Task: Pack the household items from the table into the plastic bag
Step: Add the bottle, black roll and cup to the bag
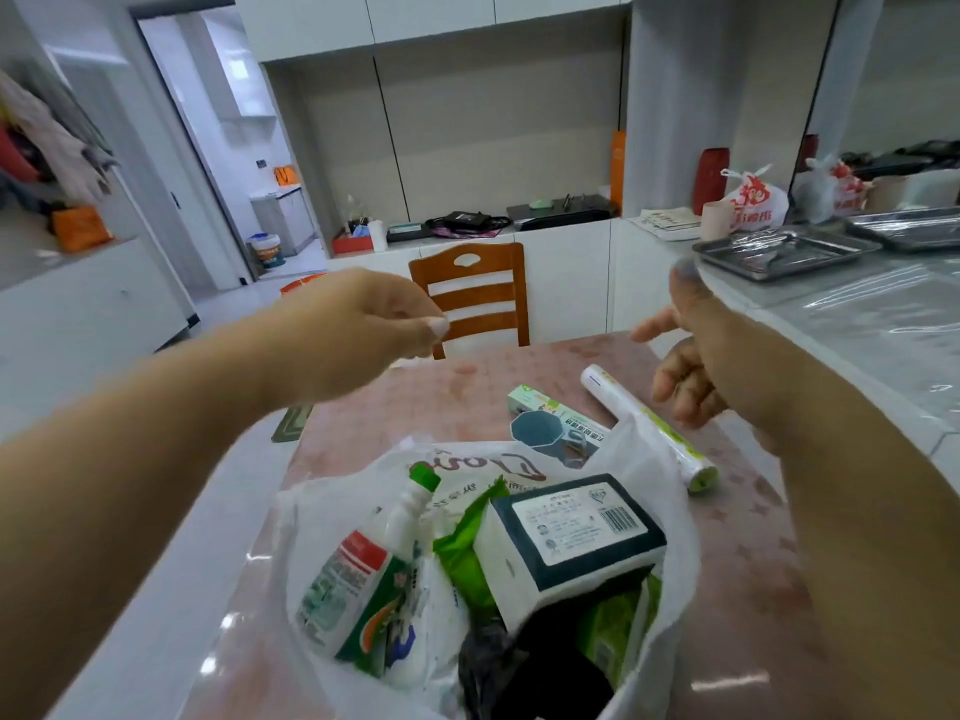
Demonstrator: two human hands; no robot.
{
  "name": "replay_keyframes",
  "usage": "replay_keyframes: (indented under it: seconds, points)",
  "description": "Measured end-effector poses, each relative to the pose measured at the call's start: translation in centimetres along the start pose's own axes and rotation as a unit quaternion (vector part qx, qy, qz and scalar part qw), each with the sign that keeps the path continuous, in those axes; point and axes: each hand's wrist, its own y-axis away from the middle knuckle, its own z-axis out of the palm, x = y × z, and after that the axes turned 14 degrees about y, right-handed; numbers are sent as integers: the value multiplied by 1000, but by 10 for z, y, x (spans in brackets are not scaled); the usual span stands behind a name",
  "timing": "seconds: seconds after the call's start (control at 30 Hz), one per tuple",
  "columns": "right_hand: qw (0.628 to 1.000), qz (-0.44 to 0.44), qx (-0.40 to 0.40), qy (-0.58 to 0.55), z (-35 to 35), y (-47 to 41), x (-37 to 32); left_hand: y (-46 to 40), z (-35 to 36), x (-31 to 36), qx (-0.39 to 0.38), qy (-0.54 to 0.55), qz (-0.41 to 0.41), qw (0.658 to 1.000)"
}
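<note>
Above the plastic bag (363, 511), both hands hover: left (363, 324) curled, right (691, 366) spread.

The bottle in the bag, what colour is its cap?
Green. The bottle has a green cap, seen clearly in the head view.

No wording reads clearly: the white-and-dark rectangular box (574, 537) carries a barcode and illegible small print, and the translucent white plastic bag (478, 467) bears an undecipherable brown script logo.
</note>
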Motion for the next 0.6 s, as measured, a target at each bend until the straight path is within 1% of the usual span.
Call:
replay_keyframes:
  seconds: [0.07, 0.13, 0.23, 0.33, 0.43, 0.47, 0.53, 0.6]
  points:
    - [999, 17, -24, 20, 4, -37, -5, -26, -11, -17, 1, 12, -43, 999]
    - [996, 22, -66, 63, 17, -75, -11, -54, -10, -44, -26, -18, -74, 997]
    - [983, 32, -131, 127, 44, -126, -10, -97, -3, -90, -72, -51, -92, 992]
    - [962, 40, -159, 216, 73, -168, -3, -130, 5, -126, -107, -84, -101, 986]
    - [946, 40, -197, 255, 97, -199, 14, -157, 17, -163, -113, -145, -113, 976]
    - [934, 34, -202, 291, 103, -208, 22, -166, 23, -177, -113, -148, -116, 976]
    - [898, 18, -220, 381, 117, -223, 42, -180, 36, -204, -114, -129, -131, 976]
    - [882, 20, -242, 403, 130, -232, 60, -191, 52, -226, -122, -103, -143, 977]
